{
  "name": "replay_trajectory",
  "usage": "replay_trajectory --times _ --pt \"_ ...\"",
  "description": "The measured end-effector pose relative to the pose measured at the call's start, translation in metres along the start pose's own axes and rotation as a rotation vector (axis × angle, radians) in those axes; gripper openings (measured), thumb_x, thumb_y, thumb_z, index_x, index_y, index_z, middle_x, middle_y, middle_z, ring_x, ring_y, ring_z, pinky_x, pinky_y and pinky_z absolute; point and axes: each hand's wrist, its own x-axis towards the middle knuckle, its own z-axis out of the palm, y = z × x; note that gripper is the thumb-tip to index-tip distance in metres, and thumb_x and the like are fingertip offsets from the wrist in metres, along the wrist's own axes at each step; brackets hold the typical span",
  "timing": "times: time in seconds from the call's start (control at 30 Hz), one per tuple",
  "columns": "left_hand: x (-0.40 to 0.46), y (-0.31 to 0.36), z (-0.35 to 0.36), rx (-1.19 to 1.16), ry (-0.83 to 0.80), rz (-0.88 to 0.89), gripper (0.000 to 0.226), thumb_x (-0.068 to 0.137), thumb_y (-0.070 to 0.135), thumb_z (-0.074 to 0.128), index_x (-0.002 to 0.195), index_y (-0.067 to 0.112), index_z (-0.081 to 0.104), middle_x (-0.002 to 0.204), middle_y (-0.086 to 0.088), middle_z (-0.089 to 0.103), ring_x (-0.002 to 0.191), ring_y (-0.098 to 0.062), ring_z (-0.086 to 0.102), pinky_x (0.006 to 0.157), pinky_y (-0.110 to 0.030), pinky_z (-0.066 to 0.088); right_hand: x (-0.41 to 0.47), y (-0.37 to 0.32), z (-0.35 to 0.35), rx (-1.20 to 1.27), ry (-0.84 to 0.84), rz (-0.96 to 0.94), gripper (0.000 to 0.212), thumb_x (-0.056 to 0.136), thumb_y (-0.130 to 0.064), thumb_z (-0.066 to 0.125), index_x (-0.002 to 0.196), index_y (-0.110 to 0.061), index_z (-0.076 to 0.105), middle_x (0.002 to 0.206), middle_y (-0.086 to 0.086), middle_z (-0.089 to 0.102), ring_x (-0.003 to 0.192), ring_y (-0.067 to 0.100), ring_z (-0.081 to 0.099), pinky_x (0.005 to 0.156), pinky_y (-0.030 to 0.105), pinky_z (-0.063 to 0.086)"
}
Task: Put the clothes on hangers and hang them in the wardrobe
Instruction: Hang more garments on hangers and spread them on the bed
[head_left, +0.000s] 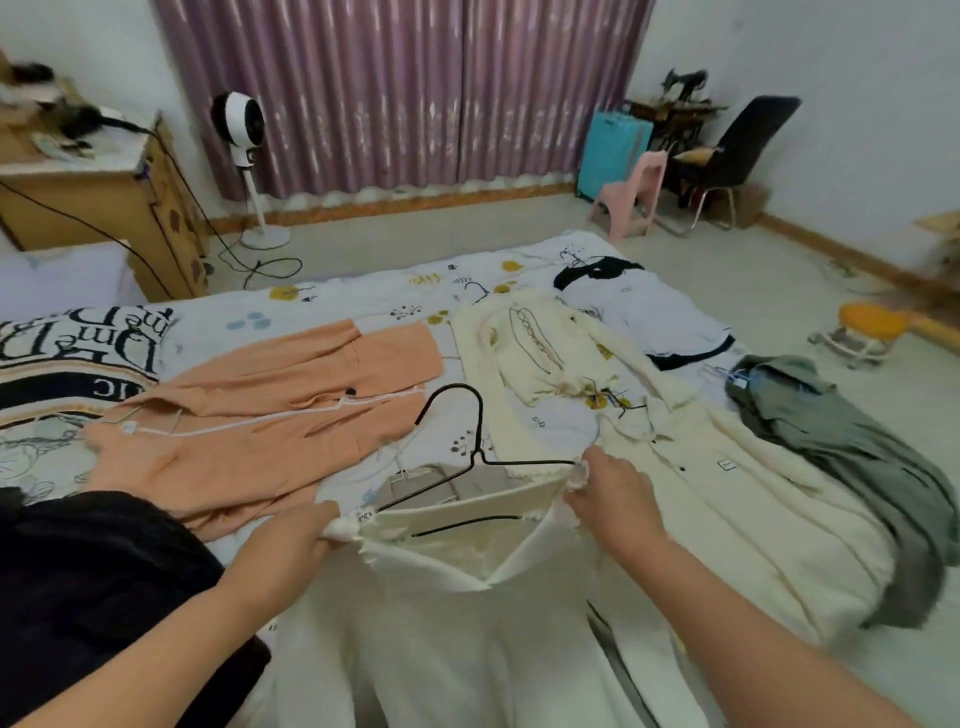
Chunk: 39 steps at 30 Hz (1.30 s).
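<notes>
A white collared garment (467, 623) lies on the bed in front of me with a black wire hanger (470, 441) partly inside its neck opening, hook pointing away. My left hand (296, 540) grips the garment's left shoulder edge. My right hand (613, 493) grips the right shoulder edge over the hanger's end. An orange garment (260, 421) lies spread to the left. Cream knitwear (535, 348), a cream coat (727, 499), a white-and-black top (644, 306) and a grey-green garment (841, 431) lie further right. No wardrobe is in view.
The bed (363, 296) has a patterned white sheet. A black cloth (88, 582) lies at the near left, a lettered pillow (78, 353) behind it. Beyond stand a wooden cabinet (104, 197), a fan (244, 124), purple curtains (405, 88), a pink chair (634, 192) and a black chair (737, 150).
</notes>
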Motion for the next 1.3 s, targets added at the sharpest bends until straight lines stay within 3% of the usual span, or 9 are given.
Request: replay_trajectory --times 0.17,0.27,0.37,0.5,0.7,0.8,0.9,1.13,1.3 --pt "-0.030 0.055 -0.037 0.021 -0.090 0.156 0.035 0.085 0.025 0.065 0.056 0.031 0.045 0.059 0.005 0.052 0.062 -0.005 0.049 0.056 -0.022 0.031 -0.059 0.022 -0.065 0.010 0.101 0.092 0.019 0.086 -0.028 0.057 0.091 -0.018 0.042 0.099 0.004 0.061 0.100 0.028 0.054 0.073 0.034 0.029" --pt "-0.040 0.095 -0.057 0.037 -0.119 0.218 0.031 0.087 0.040 0.060 0.060 0.029 0.048 0.061 0.008 0.055 0.063 -0.003 0.048 0.058 -0.017 0.031 -0.085 0.039 -0.099 0.004 0.143 0.153 0.022 0.086 -0.030 0.059 0.090 -0.017 0.041 0.100 0.005 0.061 0.101 0.029 0.054 0.073 0.034 0.031" --pt "-0.045 0.134 -0.072 0.070 0.002 0.296 0.039 0.082 0.049 0.046 0.075 0.014 0.061 0.075 0.002 0.058 0.076 -0.016 0.053 0.068 -0.031 0.040 -0.102 0.056 -0.133 0.006 0.177 0.191 0.027 0.085 -0.029 0.060 0.088 -0.018 0.035 0.100 0.007 0.061 0.102 0.029 0.054 0.072 0.033 0.030" --pt "-0.042 0.188 -0.082 0.066 0.134 0.341 0.021 0.091 0.024 0.053 0.079 0.010 0.064 0.076 -0.001 0.055 0.079 -0.021 0.051 0.065 -0.030 0.035 -0.114 0.080 -0.176 0.027 0.200 0.203 0.027 0.084 -0.031 0.061 0.091 -0.016 0.039 0.103 0.010 0.061 0.103 0.031 0.053 0.075 0.036 0.036" --pt "-0.032 0.266 -0.075 0.033 0.367 0.377 0.015 0.087 0.014 0.057 0.075 0.007 0.063 0.074 -0.006 0.060 0.076 -0.027 0.055 0.067 -0.040 0.044 -0.117 0.150 -0.222 0.150 0.206 0.159 0.023 0.084 -0.028 0.059 0.086 -0.014 0.041 0.085 0.004 0.051 0.097 0.031 0.053 0.072 0.036 0.035" --pt "-0.023 0.311 -0.067 0.046 0.457 0.381 0.019 0.086 0.013 0.060 0.072 0.000 0.059 0.070 -0.009 0.056 0.072 -0.028 0.052 0.061 -0.036 0.036 -0.109 0.198 -0.244 0.192 0.186 0.096 0.020 0.086 -0.021 0.053 0.102 -0.010 0.050 0.098 0.007 0.057 0.099 0.028 0.052 0.078 0.034 0.039" --pt "-0.015 0.353 -0.057 0.048 0.581 0.384 0.027 0.088 0.017 0.059 0.069 -0.002 0.056 0.066 -0.009 0.051 0.068 -0.026 0.047 0.056 -0.032 0.023 -0.095 0.245 -0.265 0.214 0.213 0.026 0.017 0.084 -0.003 0.046 0.097 -0.013 0.052 0.097 0.010 0.058 0.097 0.029 0.053 0.069 0.030 0.032" --pt "0.009 0.415 -0.042 0.041 0.755 0.361 0.035 0.084 0.031 0.048 0.076 0.001 0.064 0.073 -0.013 0.063 0.072 -0.031 0.054 0.057 -0.030 0.027 -0.037 0.315 -0.296 0.201 0.310 -0.015 0.029 0.091 -0.004 0.042 0.115 -0.011 0.058 0.114 0.012 0.060 0.106 0.031 0.054 0.087 0.038 0.043" --pt "0.051 0.434 -0.043 0.057 0.763 0.335 0.036 0.087 0.031 0.052 0.071 0.000 0.060 0.071 -0.018 0.061 0.071 -0.033 0.055 0.060 -0.031 0.027 0.025 0.336 -0.296 0.106 0.300 0.000 0.019 0.088 0.000 0.041 0.086 -0.012 0.055 0.095 0.016 0.057 0.096 0.034 0.054 0.067 0.031 0.029"
